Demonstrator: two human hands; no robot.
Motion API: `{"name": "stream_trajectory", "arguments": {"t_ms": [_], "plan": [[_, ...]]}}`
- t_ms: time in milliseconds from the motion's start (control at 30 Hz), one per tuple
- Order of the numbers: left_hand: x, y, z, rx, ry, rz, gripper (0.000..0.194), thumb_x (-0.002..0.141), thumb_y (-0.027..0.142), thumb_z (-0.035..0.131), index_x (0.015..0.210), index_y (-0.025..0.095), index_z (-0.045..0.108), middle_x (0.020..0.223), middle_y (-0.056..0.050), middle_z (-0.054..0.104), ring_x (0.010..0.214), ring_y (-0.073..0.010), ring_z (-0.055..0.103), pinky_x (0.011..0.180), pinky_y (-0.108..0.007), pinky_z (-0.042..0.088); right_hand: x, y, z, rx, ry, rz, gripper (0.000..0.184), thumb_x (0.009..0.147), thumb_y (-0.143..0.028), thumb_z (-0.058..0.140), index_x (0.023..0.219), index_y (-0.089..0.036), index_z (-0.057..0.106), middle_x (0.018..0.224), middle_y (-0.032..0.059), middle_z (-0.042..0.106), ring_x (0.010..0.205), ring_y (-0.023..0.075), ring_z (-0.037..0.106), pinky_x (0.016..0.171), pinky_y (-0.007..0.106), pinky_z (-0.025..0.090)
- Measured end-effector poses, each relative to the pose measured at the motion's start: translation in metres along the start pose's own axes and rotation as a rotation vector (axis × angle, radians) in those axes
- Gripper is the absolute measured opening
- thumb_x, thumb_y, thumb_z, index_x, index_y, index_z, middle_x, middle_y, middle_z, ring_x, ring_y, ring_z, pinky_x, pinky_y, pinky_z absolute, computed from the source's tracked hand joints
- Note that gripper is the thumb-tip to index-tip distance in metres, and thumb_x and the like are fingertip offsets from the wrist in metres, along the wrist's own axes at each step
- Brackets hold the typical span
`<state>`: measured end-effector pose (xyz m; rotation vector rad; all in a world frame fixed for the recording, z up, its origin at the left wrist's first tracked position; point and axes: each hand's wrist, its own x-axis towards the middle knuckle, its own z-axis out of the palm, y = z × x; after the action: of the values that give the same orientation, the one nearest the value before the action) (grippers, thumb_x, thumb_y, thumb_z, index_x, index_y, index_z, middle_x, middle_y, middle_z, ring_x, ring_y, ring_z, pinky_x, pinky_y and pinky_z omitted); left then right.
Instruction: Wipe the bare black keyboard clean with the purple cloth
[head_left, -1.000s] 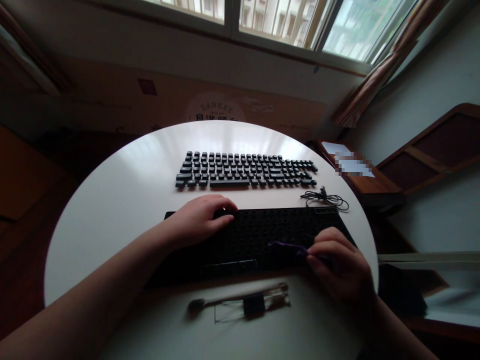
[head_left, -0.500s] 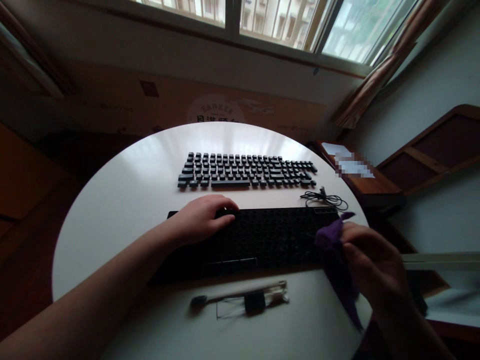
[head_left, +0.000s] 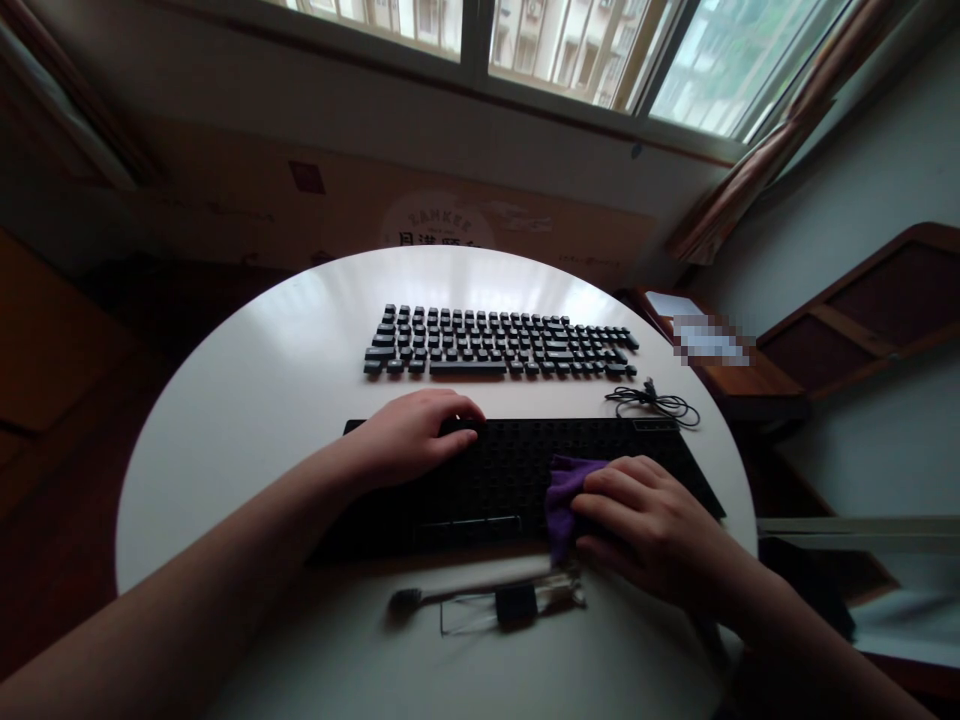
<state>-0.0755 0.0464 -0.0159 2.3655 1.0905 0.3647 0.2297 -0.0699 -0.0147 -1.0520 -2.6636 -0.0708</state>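
Note:
A black keyboard base [head_left: 502,480], stripped of its keycaps, lies on the round white table. My left hand [head_left: 420,435] grips its far edge, left of the middle, with fingers curled over and the thumb on the near side. In my right hand [head_left: 645,520] is a bunched purple cloth [head_left: 564,492], pressed against the right half of the base. Part of the cloth is hidden under the fingers. Beyond the base, loose black keycaps [head_left: 469,369] stand in rows, laid out as on a keyboard.
A coiled black cable [head_left: 652,403] lies near the base's far right corner. Closer to me are a slim brush [head_left: 469,588] and a wire keycap puller [head_left: 516,603] with a black block. The white table [head_left: 225,440] has a curved edge; a wooden stand [head_left: 742,375] with papers is at right.
My right hand has brought the purple cloth leftward from the base's right end and laid it on the surface. The left hand keeps its hold; the whole view has shifted slightly.

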Motion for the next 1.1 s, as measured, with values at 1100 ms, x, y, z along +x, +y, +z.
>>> {"name": "stream_trajectory", "arguments": {"t_ms": [1100], "plan": [[-0.002,0.000,0.001,-0.006,0.000,-0.012,0.027,0.091,0.035,0.059,0.113,0.024,0.071,0.116,-0.006,0.074,0.108,-0.0252,0.065,0.096,-0.039,0.047,0.002,0.015,0.022,0.127,0.002,-0.173,0.009,0.093,-0.019,0.056,0.100,-0.019,0.063,0.097,0.0075,0.063,0.084,0.0212,0.051,0.076,0.036,0.037]]}}
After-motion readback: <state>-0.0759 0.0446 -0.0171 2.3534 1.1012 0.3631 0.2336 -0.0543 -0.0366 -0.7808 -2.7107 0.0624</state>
